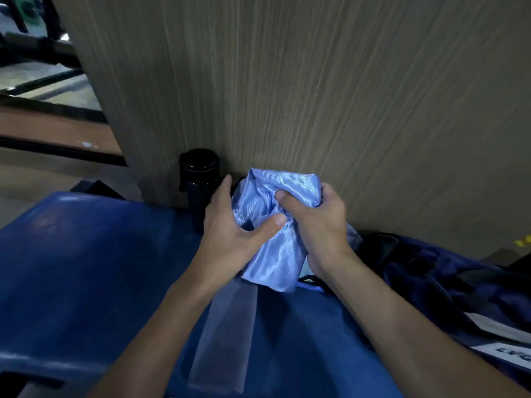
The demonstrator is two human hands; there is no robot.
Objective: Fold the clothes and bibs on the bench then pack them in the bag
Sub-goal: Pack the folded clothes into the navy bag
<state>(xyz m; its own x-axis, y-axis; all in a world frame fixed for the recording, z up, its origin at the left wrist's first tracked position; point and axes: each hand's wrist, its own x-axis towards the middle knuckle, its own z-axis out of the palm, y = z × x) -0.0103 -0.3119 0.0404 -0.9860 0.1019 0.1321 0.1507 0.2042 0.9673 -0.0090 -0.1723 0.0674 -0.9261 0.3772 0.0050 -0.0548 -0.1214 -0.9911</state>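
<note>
A shiny light-blue bib (274,237) is bunched up above the blue bench (86,254), close to the wood-grain panel. My right hand (316,222) grips its upper right part, thumb pressed into the folds. My left hand (232,225) holds its left side, thumb laid across the front and fingers behind the cloth. A dark navy bag (448,280) with black straps lies on the bench to the right. Under the bib a blue garment (287,340) with a pale grey stripe is spread over the bench.
A black bottle (199,182) stands upright at the back of the bench, just left of my left hand. The wood-grain panel (316,96) rises right behind the bench. White labels (508,351) show on the bag's near side. Floor and dark frames lie at far left.
</note>
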